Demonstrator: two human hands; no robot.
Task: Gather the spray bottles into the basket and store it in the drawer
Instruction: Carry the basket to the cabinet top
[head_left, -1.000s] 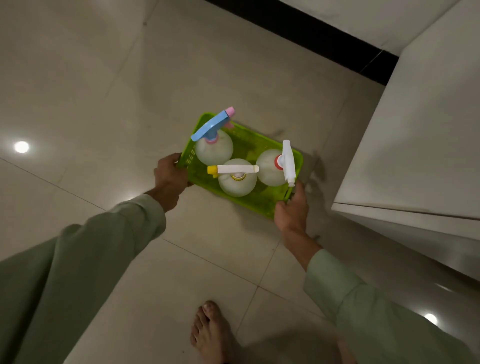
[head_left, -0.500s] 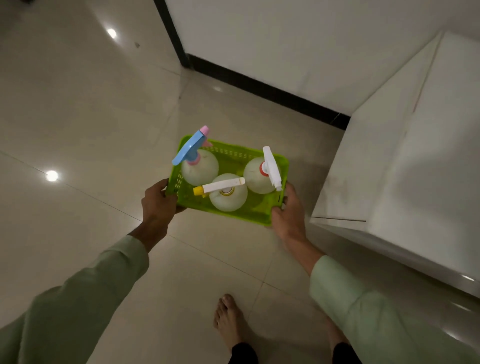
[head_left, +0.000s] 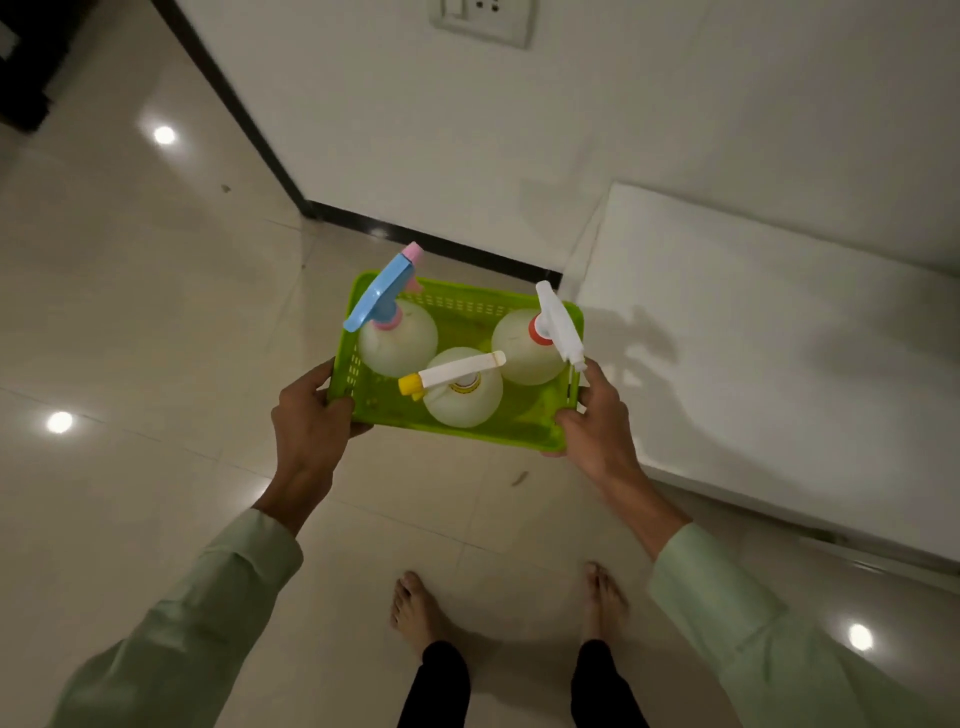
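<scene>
1. while both bare feet (head_left: 415, 605) are standing on the tiled floor (head_left: 130, 312), the green basket (head_left: 457, 434) is being held in the air in front of the person, beside a white cabinet (head_left: 779, 364).
2. the left hand (head_left: 311, 415) is gripping the basket's left end, fingers curled under it and thumb pressing on the rim.
3. the right hand (head_left: 592, 415) is clamping the right end the same way.
4. three spray bottles are standing upright inside: a blue-topped bottle (head_left: 397, 335), a yellow-nozzled bottle (head_left: 462, 397) and a white-topped bottle (head_left: 524, 345).
</scene>
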